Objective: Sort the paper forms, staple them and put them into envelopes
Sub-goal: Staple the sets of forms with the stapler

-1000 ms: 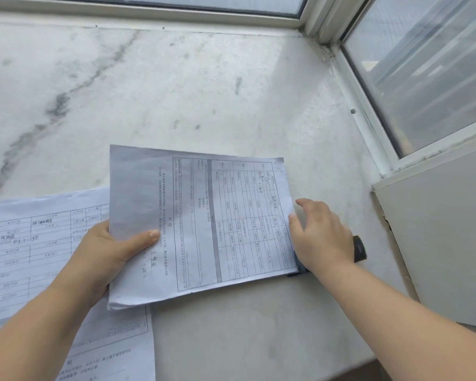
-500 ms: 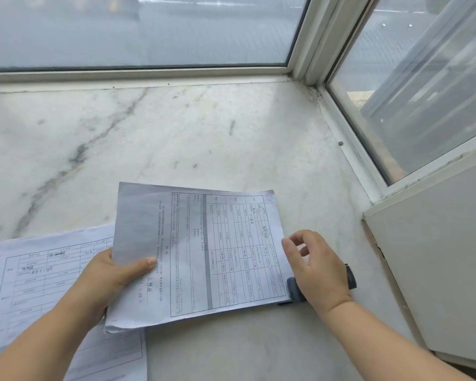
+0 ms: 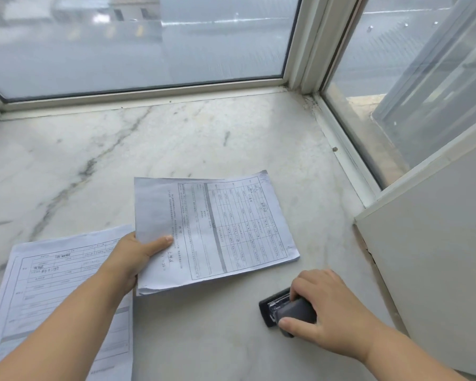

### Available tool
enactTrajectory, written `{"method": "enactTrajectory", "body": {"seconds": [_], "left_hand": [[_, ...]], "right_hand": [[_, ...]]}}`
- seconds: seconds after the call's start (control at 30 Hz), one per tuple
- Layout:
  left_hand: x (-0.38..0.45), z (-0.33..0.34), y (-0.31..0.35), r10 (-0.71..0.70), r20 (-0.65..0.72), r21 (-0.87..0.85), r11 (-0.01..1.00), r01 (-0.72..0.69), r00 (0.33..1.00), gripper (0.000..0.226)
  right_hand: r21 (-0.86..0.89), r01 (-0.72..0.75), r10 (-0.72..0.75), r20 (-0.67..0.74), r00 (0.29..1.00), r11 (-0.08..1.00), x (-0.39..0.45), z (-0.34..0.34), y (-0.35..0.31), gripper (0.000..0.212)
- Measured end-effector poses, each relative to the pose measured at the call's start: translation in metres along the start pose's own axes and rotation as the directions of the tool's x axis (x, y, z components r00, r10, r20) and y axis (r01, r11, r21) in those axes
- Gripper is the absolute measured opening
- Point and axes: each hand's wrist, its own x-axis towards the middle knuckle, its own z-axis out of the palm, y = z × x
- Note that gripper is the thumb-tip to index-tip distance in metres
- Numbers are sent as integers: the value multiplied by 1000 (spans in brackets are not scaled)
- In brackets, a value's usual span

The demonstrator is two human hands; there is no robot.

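Marble table (image 3: 231, 138) by corner window: stapling step.
Left hand (image 3: 134, 259) pinches stacked forms (image 3: 215, 229); right hand (image 3: 333, 312) grips stapler (image 3: 289, 309) beside them, apart. Next: align a corner in the stapler's mouth.

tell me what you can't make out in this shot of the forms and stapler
Head view only:
- Print on the held forms: too small to read.
- Sheet count in that stack: edges blur together.
- Rear of the stapler: covered by the right hand.
- Lower forms: partly hidden by the left hand and forearm, cut off by the frame edge.
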Motion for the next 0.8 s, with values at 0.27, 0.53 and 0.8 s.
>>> {"method": "enactTrajectory", "body": {"seconds": [0.27,0.53,0.8], "left_hand": [[4,33,-11,46,-95,237,971,-22,994,47],[-71,-19,-12,235,-67,370,908,-194,970,72],[-93,-207,-83,96,-503,406,903,137,859,54]], "right_hand": [[43,-21,22,-43,999,999,9,-1,-3,58],[183,38,21,-311,950,982,20,7,-62,38],[649,-356,214,291,933,673,69,76,-213,40]]}}
